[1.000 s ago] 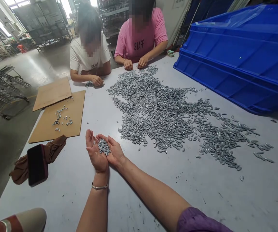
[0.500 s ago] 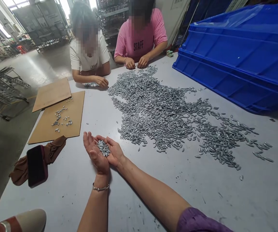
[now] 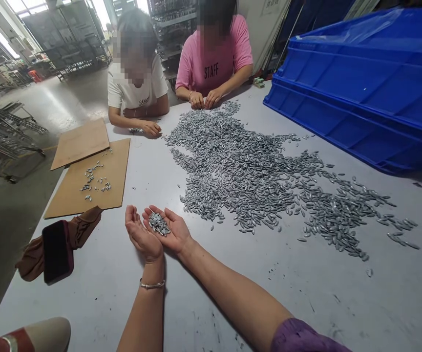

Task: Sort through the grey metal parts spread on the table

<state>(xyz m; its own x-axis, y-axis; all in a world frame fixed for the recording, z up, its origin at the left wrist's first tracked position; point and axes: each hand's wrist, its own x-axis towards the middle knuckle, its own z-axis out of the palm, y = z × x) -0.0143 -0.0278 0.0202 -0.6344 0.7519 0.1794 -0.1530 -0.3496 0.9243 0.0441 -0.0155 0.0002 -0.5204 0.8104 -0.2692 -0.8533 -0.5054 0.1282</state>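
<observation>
A heap of small silver-grey oval metal pieces (image 3: 158, 224) rests in the cupped palm of my right hand (image 3: 179, 233), which faces up over the table. My left hand (image 3: 142, 235) stands on edge against its left side, fingers stretched upward and slightly curled. I see no pieces in the left hand, though part of its palm is turned away. To the right and beyond, a large spread of the same pieces (image 3: 233, 166) covers the middle of the white table (image 3: 211, 274).
Left are two brown boards (image 3: 114, 190), the nearer with scattered pieces, and a phone (image 3: 56, 252) on a brown cloth (image 3: 84, 226). Stacked blue crates (image 3: 343, 93) stand at right. Across the table, two co-workers (image 3: 137, 90) (image 3: 214, 63) have their hands at the pieces.
My left hand has turned and drawn slightly away from the pieces, which now lie in my right palm. The co-worker in white has shifted the head and hand slightly.
</observation>
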